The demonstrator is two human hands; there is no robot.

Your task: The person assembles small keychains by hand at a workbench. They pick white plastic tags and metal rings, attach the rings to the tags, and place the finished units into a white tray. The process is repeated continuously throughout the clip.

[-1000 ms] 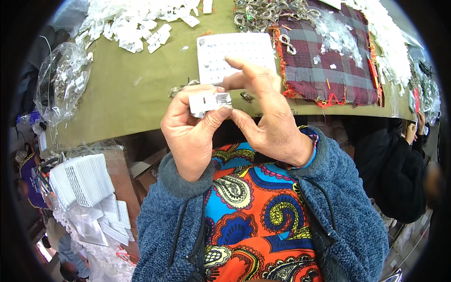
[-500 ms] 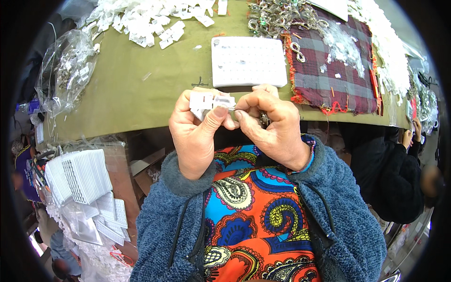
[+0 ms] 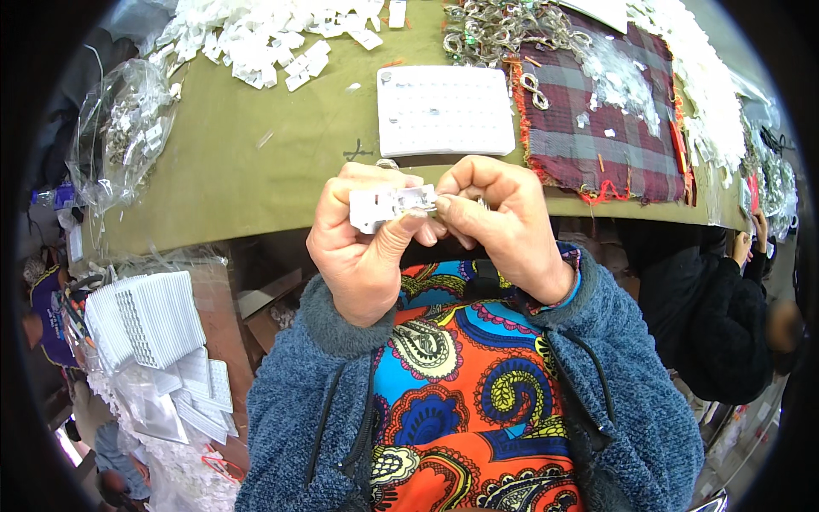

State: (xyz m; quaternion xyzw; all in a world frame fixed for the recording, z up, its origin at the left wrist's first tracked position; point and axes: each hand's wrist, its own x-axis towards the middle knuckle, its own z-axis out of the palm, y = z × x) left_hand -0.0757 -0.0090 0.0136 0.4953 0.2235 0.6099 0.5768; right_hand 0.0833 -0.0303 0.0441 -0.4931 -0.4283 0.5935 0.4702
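Close to the body, over a bright orange and blue patterned top and fuzzy blue sleeves, two hands meet in the air just in front of the table edge. The left hand is curled tight, and its thumb and fingers pinch a small white card. The card sits a little tilted, between the two hands. The right hand is curled too, with its fingertips pressed together at the card's right end, where something small and shiny shows. What that shiny bit is cannot be told.

Down to the left, below the table, a stack of white trays rests on clear plastic bags.

Past the hands lies the green table. A flat white tray with rows of little dots lies on it, just behind the hands. To its right is a red and grey checked cloth. A clear bag of small bits lies at the left edge.

Farther back, a heap of white cards lies at the left, and a pile of silver metal rings lies at the top of the cloth. At the far right, a person in dark clothes stands by the table.
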